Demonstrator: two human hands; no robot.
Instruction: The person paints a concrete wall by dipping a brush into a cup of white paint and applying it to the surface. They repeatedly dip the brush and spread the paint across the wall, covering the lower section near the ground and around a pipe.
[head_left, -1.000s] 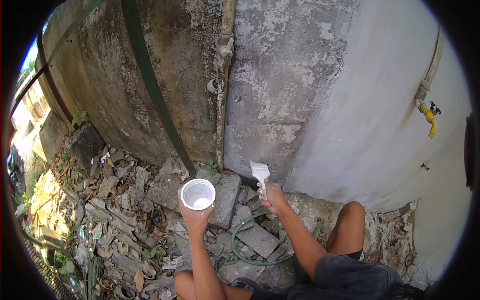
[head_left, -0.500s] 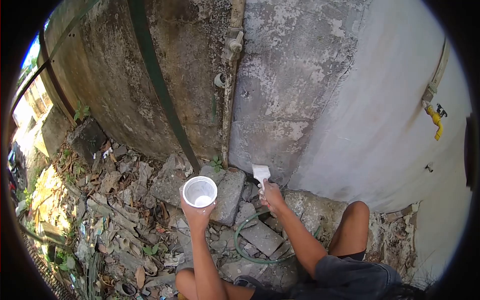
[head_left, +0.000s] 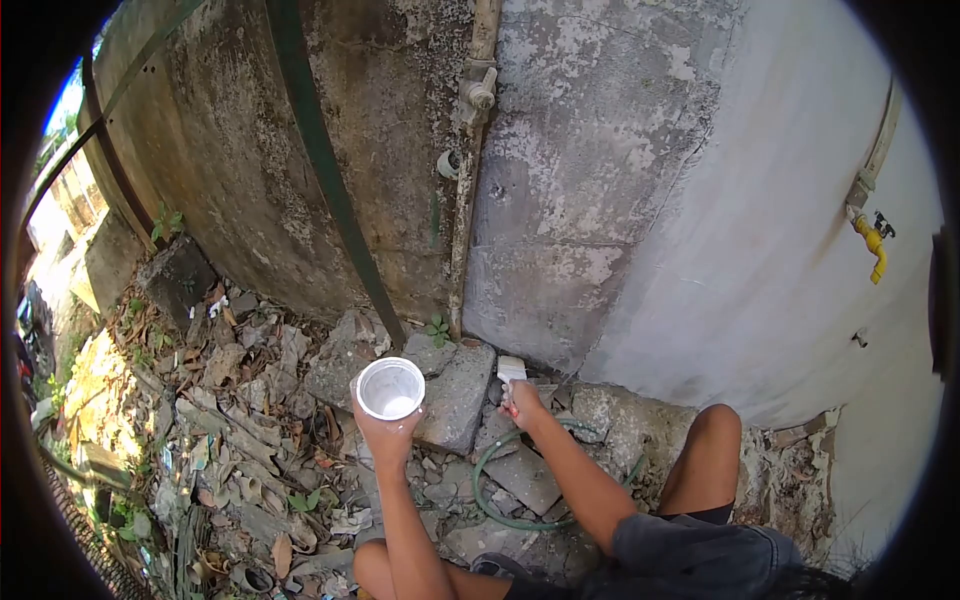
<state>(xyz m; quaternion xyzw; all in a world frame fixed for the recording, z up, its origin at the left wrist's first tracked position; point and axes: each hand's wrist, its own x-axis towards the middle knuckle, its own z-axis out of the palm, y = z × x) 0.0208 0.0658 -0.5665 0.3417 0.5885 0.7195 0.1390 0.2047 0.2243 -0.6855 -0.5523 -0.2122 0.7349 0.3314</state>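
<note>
My left hand (head_left: 386, 432) is wrapped round a white plastic tub (head_left: 361, 394), its open mouth facing me. A little white paint (head_left: 397, 406) lies at the bottom of the tub. To the right, my right hand (head_left: 523, 405) grips a paintbrush (head_left: 511, 369) by its handle, with the whitened bristles pointing up and away from me. The brush is close to the foot of the wall (head_left: 570, 200), which is grey and patchy with pale flaking marks.
A pipe with a valve (head_left: 481, 92) runs up the wall, and a green metal strip (head_left: 330, 180) slants beside it. A yellow tap (head_left: 872, 246) juts out at right. Concrete blocks (head_left: 462, 400), rubble and dry leaves cover the ground, with a green hose (head_left: 483, 490) looped below my right hand.
My right hand has drawn the brush down and slightly left, away from the wall's lower edge. The tub in my left hand has shifted slightly left and down in view.
</note>
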